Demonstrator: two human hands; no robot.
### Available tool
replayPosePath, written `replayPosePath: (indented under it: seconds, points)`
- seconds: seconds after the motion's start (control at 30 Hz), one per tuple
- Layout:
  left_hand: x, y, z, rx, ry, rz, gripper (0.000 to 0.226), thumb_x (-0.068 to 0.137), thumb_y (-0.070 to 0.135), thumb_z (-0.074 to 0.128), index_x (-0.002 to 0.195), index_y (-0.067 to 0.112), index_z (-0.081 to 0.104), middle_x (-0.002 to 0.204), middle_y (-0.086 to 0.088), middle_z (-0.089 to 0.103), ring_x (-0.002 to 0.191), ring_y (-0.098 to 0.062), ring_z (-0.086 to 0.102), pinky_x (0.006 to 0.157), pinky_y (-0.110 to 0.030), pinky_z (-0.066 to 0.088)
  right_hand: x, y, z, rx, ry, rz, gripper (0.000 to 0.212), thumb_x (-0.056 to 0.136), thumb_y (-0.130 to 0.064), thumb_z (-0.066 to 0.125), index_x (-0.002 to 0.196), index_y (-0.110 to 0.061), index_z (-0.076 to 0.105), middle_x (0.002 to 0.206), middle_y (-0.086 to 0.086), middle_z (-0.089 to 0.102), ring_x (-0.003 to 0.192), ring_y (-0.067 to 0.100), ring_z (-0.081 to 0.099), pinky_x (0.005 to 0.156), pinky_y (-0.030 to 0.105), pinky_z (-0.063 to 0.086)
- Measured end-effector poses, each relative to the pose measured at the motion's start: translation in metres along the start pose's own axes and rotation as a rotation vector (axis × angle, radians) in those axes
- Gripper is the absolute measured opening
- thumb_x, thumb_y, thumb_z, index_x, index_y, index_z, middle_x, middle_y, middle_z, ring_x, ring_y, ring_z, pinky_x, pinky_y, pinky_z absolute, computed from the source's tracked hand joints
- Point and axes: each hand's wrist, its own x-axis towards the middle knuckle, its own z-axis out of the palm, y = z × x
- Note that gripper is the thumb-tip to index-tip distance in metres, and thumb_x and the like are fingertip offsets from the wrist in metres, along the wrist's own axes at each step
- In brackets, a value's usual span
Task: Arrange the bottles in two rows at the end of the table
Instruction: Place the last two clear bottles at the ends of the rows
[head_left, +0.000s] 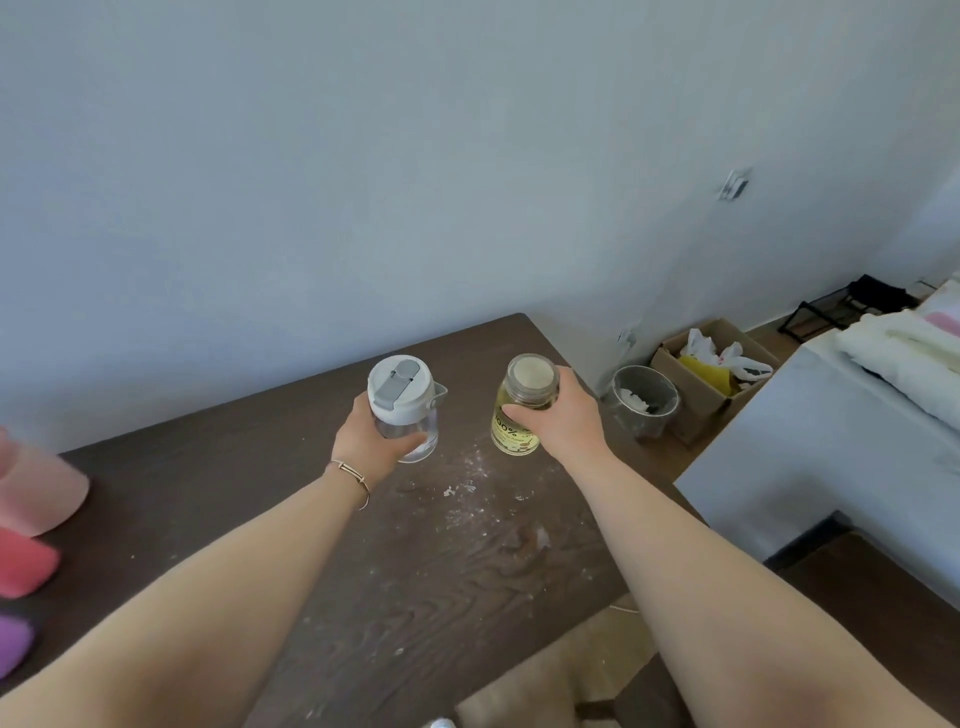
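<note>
Two hands at work over one dark wooden table (322, 519) — the left hand (371, 441) and the right hand (563, 421), each closed around a single bottle. Two bottles thus in hand: one clear bottle (405, 410) with a white-and-grey flip lid, one yellow-labelled bottle (522, 410) with a round cap. Three more at the table's left edge, cut off by the frame — one pale pink bottle (36, 483), one red bottle (23, 566), one purple bottle (13, 644). One thin bracelet (356, 480), on the left wrist. On the floor beyond: one clear bin (644, 405), one cardboard box (701, 364).
</note>
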Motion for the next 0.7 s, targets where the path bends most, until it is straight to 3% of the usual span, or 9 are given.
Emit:
replayPosePath:
  seconds: [0.17,0.4,0.5,0.7]
  points:
    - [-0.059,-0.014,-0.029,-0.028,0.117,-0.06,0.077,0.061,0.05,0.084,0.126,0.034,0.045,0.114,0.015,0.062,0.103,-0.012,0.059,0.082,-0.025,0.044,-0.035,-0.01,0.014,0.033,-0.083,-0.068,0.074,0.079,-0.029,0.092,0.141,-0.019,0.053,0.137,0.003,0.066,0.129,0.024,0.061,0.098,0.03,0.046]
    - [-0.146,-0.053,-0.073,-0.014,0.294,-0.179,0.076,0.064,0.042,0.084,0.126,0.031,0.043,0.112,0.007,0.062,0.102,-0.018,0.059,0.077,-0.028,0.045,-0.097,-0.02,0.043,0.047,-0.248,-0.145,0.072,0.077,-0.03,0.093,0.138,-0.021,0.054,0.133,0.0,0.068,0.122,0.021,0.061,0.097,0.033,0.05]
    - [-0.176,-0.069,-0.095,-0.007,0.34,-0.217,0.078,0.062,0.043,0.084,0.126,0.031,0.042,0.112,0.008,0.062,0.103,-0.018,0.059,0.08,-0.03,0.047,-0.124,-0.029,0.061,0.053,-0.297,-0.165,0.072,0.077,-0.03,0.093,0.137,-0.022,0.055,0.133,-0.001,0.068,0.126,0.023,0.062,0.103,0.039,0.052]
    - [-0.219,-0.103,-0.145,-0.022,0.447,-0.237,0.079,0.062,0.039,0.086,0.127,0.027,0.043,0.112,0.007,0.061,0.103,-0.017,0.058,0.081,-0.028,0.043,-0.171,-0.059,0.107,0.037,-0.396,-0.243,0.072,0.078,-0.03,0.093,0.138,-0.021,0.054,0.133,0.001,0.068,0.124,0.023,0.062,0.098,0.033,0.049]
